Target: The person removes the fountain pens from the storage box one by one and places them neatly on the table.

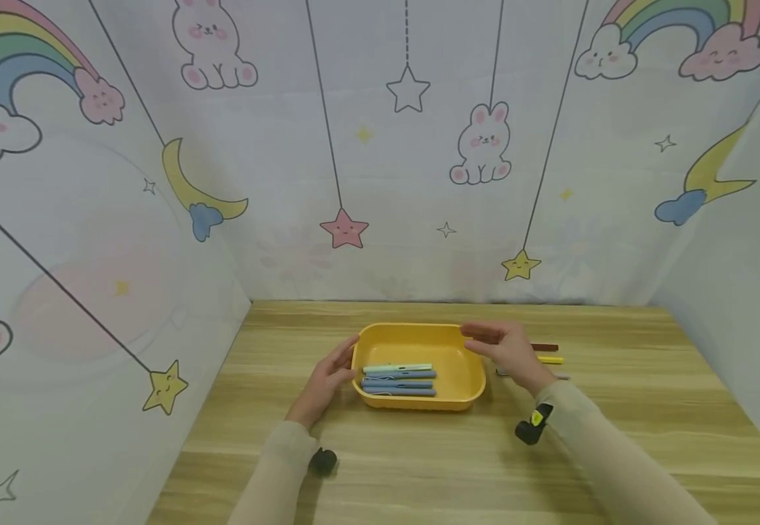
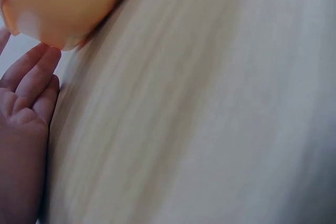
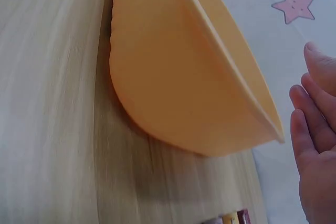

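A yellow plastic basket [image 1: 448, 359] sits on the table. Inside it, toward the left, lie a light green pen [image 1: 413, 367] and several blue pens [image 1: 406, 392], side by side. My left hand [image 1: 322, 383] is at the basket's left end; in the left wrist view its extended fingers [image 2: 38, 74] reach right up to the basket wall [image 2: 68, 9]. At the opposite end, my right hand [image 1: 510, 356] is held over the right rim with fingers extended and nothing in its grasp. The right wrist view shows those fingers [image 3: 315, 124] beside the rim, apart from it.
Right of the basket, partly behind my right hand, lie a dark red pen [image 1: 545, 348] and a yellow pen [image 1: 552, 360]. The wood-grain table [image 1: 419, 467] meets a patterned curtain [image 1: 413, 270] at the back, with more curtain at both sides.
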The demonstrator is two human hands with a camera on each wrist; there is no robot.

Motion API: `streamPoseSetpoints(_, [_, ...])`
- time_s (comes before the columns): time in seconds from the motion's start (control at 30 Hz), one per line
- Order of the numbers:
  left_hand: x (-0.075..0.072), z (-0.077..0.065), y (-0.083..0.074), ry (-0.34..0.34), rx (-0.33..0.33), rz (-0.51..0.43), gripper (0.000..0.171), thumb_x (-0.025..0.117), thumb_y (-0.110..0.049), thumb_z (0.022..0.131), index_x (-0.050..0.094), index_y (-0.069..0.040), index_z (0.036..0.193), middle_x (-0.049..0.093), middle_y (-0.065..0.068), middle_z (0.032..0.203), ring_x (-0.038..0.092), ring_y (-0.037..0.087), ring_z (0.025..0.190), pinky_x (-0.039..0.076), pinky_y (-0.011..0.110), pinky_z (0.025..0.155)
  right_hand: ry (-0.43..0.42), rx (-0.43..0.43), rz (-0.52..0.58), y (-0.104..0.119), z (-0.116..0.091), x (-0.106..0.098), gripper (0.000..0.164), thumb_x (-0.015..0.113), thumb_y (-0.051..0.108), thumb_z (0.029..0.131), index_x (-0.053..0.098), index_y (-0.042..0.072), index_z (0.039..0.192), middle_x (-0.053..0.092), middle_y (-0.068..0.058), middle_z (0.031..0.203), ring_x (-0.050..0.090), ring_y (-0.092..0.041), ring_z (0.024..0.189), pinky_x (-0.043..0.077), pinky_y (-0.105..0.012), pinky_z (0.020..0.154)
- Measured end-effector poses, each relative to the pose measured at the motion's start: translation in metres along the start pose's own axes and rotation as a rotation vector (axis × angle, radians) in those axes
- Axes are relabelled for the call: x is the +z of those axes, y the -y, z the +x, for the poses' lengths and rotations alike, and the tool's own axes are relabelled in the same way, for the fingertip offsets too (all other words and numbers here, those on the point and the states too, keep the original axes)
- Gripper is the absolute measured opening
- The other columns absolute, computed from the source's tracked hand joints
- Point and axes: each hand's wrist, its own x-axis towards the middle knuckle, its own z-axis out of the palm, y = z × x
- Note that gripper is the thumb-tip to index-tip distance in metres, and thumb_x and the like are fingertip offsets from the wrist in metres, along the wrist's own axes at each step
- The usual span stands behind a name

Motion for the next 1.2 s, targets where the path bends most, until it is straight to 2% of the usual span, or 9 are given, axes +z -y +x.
streamPoseSetpoints(0.5, [0.001, 0.001, 0.002, -0.017, -0.011, -0.002, 0.067, 0.059, -0.001, 0.099, 0.042, -0.015, 0.162, 0.043, 0.015, 0.164, 0.039, 0.031, 0.153, 0.027, 0.05, 0.124, 0.076, 0.056, -0.083, 0.016, 0.022, 0.036, 0.043, 0.079, 0.018, 0.094, 0.072, 0.008, 0.135, 0.072, -0.008, 0.134, 0.068, -0.03, 0.126, 0.056, -0.042, 0.103])
streamPoseSetpoints(0.67, [0.001, 0.001, 0.001, -0.023, -0.02, 0.013, 0.067, 0.06, -0.003, 0.098, 0.042, -0.015, 0.162, 0.043, 0.015, 0.164, 0.038, 0.032, 0.153, 0.026, 0.047, 0.125, 0.109, 0.009, -0.146, 0.015, 0.029, 0.047, 0.042, 0.079, 0.015, 0.094, 0.072, 0.005, 0.134, 0.074, -0.012, 0.131, 0.07, -0.031, 0.121, 0.058, -0.043, 0.1])
streamPoseSetpoints(0.93, [-0.001, 0.001, 0.0, -0.011, -0.016, -0.007, 0.067, 0.058, -0.001, 0.099, 0.041, -0.015, 0.162, 0.042, 0.016, 0.165, 0.036, 0.032, 0.154, 0.024, 0.051, 0.126, 0.203, -0.063, -0.216, 0.015, 0.035, 0.061, 0.04, 0.076, 0.01, 0.096, 0.07, 0.001, 0.135, 0.073, -0.013, 0.132, 0.07, -0.032, 0.121, 0.058, -0.046, 0.099])
streamPoseSetpoints(1.2, [-0.001, 0.001, 0.0, 0.0, -0.009, -0.008, 0.068, 0.059, -0.002, 0.098, 0.04, -0.013, 0.163, 0.042, 0.018, 0.164, 0.036, 0.033, 0.154, 0.024, 0.051, 0.125, 0.211, 0.012, -0.334, 0.015, 0.035, 0.075, 0.036, 0.077, 0.01, 0.095, 0.074, 0.006, 0.13, 0.076, -0.009, 0.125, 0.073, -0.026, 0.115, 0.058, -0.045, 0.099])
